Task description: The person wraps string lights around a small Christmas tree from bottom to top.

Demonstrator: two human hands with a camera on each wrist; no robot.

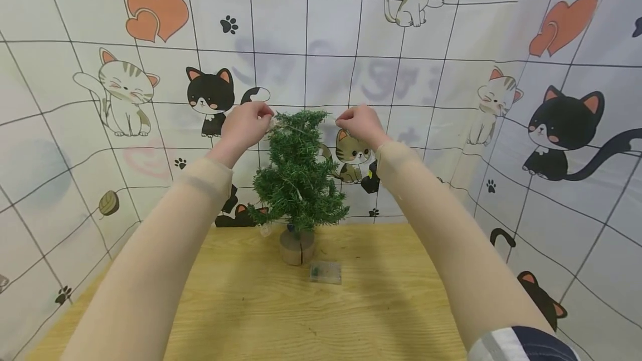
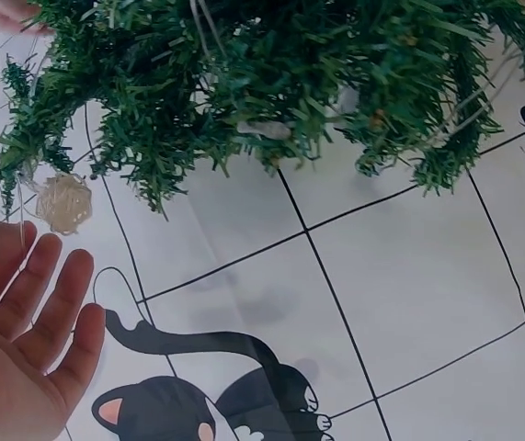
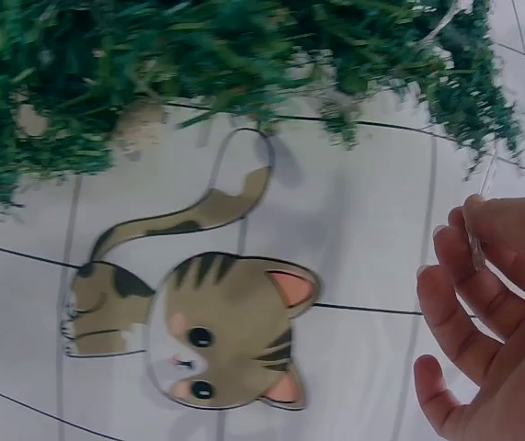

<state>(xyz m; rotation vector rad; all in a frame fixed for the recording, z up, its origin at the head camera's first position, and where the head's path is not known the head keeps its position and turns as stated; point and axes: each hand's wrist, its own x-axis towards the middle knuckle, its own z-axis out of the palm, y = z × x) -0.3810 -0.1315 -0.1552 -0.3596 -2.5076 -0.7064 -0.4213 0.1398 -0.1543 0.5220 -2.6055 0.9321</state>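
A small artificial Christmas tree (image 1: 301, 183) stands upright with my hands on either side of its top. My left hand (image 1: 248, 122) pinches a thin wire between thumb and index finger, its other fingers loosely spread. Right at those fingertips, a pale woven ball (image 2: 63, 204) hangs by a branch. On the other side, my right hand (image 1: 363, 122) pinches the clear end of a thin string-light wire (image 3: 476, 241), which runs from the fingers to the treetop. More thin wire crosses the green branches, partly hidden among the needles.
The tree's round wooden base (image 1: 296, 247) sits on the wood-grain table (image 1: 281, 316). A clear flat plastic box (image 1: 326, 273) lies just in front of the base. Close behind hangs a white cloth (image 1: 281, 21) printed with cats and grid lines, also covering both sides.
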